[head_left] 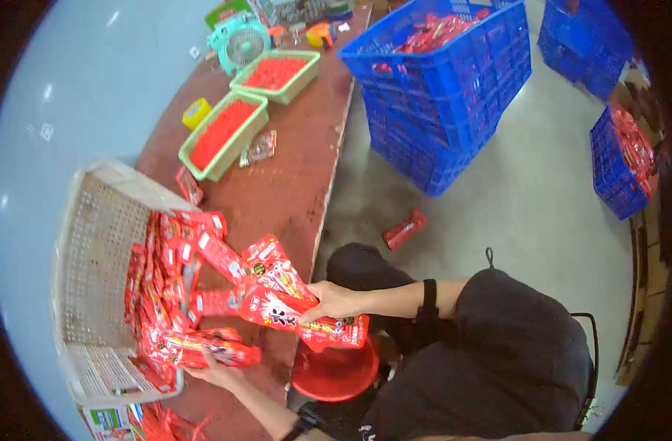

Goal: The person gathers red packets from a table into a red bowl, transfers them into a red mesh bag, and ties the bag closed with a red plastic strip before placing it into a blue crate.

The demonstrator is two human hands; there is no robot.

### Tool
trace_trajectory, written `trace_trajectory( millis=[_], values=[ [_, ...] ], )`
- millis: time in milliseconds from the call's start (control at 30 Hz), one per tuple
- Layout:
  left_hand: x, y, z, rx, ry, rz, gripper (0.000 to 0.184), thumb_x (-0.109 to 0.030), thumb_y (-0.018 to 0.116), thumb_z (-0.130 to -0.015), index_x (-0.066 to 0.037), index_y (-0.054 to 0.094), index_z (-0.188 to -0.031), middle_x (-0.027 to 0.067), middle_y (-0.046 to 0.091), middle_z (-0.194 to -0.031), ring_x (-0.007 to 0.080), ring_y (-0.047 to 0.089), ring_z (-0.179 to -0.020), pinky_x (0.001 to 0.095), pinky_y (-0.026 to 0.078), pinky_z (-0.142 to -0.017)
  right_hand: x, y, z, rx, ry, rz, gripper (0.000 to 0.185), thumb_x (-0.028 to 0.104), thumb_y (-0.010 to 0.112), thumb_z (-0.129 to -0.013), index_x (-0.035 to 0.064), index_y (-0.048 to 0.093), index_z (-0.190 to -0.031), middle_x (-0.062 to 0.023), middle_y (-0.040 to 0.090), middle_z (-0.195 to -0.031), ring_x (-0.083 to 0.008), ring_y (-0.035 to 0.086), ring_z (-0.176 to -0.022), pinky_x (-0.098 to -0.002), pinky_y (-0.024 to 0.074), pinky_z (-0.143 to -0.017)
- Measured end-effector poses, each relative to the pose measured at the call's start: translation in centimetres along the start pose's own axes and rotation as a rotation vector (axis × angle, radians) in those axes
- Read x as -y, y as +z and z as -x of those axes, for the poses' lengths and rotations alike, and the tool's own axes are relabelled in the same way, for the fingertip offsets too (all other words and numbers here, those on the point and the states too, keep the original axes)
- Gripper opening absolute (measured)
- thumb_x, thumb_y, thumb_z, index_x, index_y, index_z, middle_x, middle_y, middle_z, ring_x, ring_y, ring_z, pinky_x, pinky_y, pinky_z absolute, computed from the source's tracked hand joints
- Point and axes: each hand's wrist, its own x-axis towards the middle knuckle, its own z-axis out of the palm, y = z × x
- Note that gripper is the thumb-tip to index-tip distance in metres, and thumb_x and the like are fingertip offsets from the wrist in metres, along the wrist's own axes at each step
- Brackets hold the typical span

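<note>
My right hand (pixel 331 302) is closed around several red printed packets (pixel 277 307), which fan out over the table edge above a red bucket (pixel 336 376). My left hand (pixel 217 373) is closed on more red packets (pixel 222 348) at the near side of a white plastic basket (pixel 101 253). That basket lies tipped with its opening toward me. A heap of similar packets (pixel 159 272) fills it and spills onto the brown table (pixel 277 184).
Two green baskets (pixel 256 104) of small red pieces, a yellow tape roll (pixel 196 114) and a teal fan (pixel 240 42) stand farther along the table. Blue crates (pixel 439 103) are stacked on the floor to the right. One red packet (pixel 404 228) lies on the floor.
</note>
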Motion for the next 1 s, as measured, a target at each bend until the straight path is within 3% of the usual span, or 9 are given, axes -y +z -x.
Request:
trace_trajectory(
  millis=[333,433,567,700,733,767,900,933,1000],
  values=[
    [9.6,-13.1,24.0,0.624,-0.486,-0.215,0.070,0.003,0.054,-0.074,-0.005,0.022,-0.136,0.0112,0.049,-0.112,0.0228,0.051,-0.094,0.0348,0.047,-0.078,-12.4,2.1,4.9,0.294,-0.737,0.911,0.015,0.009,0.061,-0.060,0.0144,0.052,-0.072,-0.0044,0.047,-0.083,-0.0265,0.046,-0.081,-0.0375,0.0397,-0.070],
    [6.0,-11.7,23.4,0.834,-0.576,0.034,0.056,-0.017,0.053,-0.086,-0.008,0.026,-0.134,0.0147,0.044,-0.122,0.0261,0.050,-0.104,0.0384,0.048,-0.081,-13.6,2.6,6.5,0.448,-0.387,1.340,0.010,0.017,0.050,-0.078,0.0094,0.055,-0.083,-0.0086,0.055,-0.095,-0.0294,0.053,-0.091,-0.0435,0.0405,-0.080],
    [2.4,-12.2,20.8,1.899,-0.066,-0.997,0.061,0.006,0.045,-0.072,-0.005,0.033,-0.131,0.0235,0.038,-0.126,0.0337,0.033,-0.122,0.0374,0.029,-0.101,-15.2,0.6,7.3,1.162,-0.076,1.100,0.018,0.021,0.044,-0.082,0.0106,0.054,-0.093,-0.0123,0.055,-0.097,-0.0311,0.056,-0.087,-0.0420,0.0460,-0.074],
    [-4.5,-8.0,10.5,1.535,-0.102,-0.767,0.042,-0.008,0.047,-0.081,0.000,0.044,-0.122,0.0205,0.045,-0.123,0.0294,0.042,-0.117,0.0361,0.033,-0.098,-7.1,5.6,1.1,1.206,0.437,1.234,0.029,0.023,0.041,-0.085,0.0123,0.054,-0.108,-0.0134,0.058,-0.101,-0.0290,0.056,-0.092,-0.0389,0.0457,-0.076],
    [-6.1,-4.8,3.9,1.155,-0.333,-0.726,0.041,-0.009,0.051,-0.079,0.000,0.047,-0.118,0.0202,0.049,-0.118,0.0303,0.047,-0.110,0.0381,0.037,-0.093,-3.2,7.5,-1.3,1.121,0.180,1.385,0.027,0.023,0.041,-0.085,0.0131,0.054,-0.106,-0.0140,0.058,-0.100,-0.0297,0.056,-0.091,-0.0402,0.0457,-0.076],
    [-3.0,-6.1,-0.9,0.945,0.357,-0.869,0.039,-0.008,0.055,-0.077,0.000,0.049,-0.115,0.0200,0.052,-0.112,0.0321,0.051,-0.103,0.0396,0.039,-0.089,0.3,9.1,-3.8,1.004,-0.072,1.501,0.025,0.023,0.042,-0.084,0.0140,0.055,-0.104,-0.0145,0.058,-0.098,-0.0303,0.056,-0.091,-0.0415,0.0456,-0.076],
    [2.0,-5.8,-18.3,0.239,0.225,-1.054,0.058,-0.037,0.062,-0.075,-0.009,0.044,-0.123,0.0182,0.040,-0.128,0.0355,0.038,-0.117,0.0446,0.033,-0.096,4.0,10.7,-21.2,0.323,-0.762,1.100,0.023,0.028,0.050,-0.082,0.0055,0.055,-0.086,-0.0146,0.058,-0.080,-0.0320,0.056,-0.079,-0.0433,0.0442,-0.065],
    [2.3,-4.5,-20.9,0.217,0.232,-1.053,0.058,-0.037,0.062,-0.075,-0.009,0.044,-0.123,0.0182,0.040,-0.128,0.0355,0.038,-0.117,0.0446,0.033,-0.096,7.1,12.4,-24.7,0.286,-0.342,1.174,0.033,0.027,0.056,-0.081,0.0057,0.054,-0.107,-0.0128,0.060,-0.098,-0.0289,0.057,-0.092,-0.0372,0.0454,-0.079],
    [2.9,-1.0,-23.8,0.070,0.177,-1.406,0.068,-0.055,0.052,-0.077,-0.017,0.036,-0.131,0.0166,0.022,-0.140,0.0398,0.021,-0.127,0.0571,0.020,-0.099,6.6,13.9,-33.0,0.134,-0.539,1.178,0.045,0.040,0.056,-0.078,0.0098,0.054,-0.111,-0.0175,0.055,-0.107,-0.0323,0.051,-0.103,-0.0443,0.0410,-0.084]
  ],
)
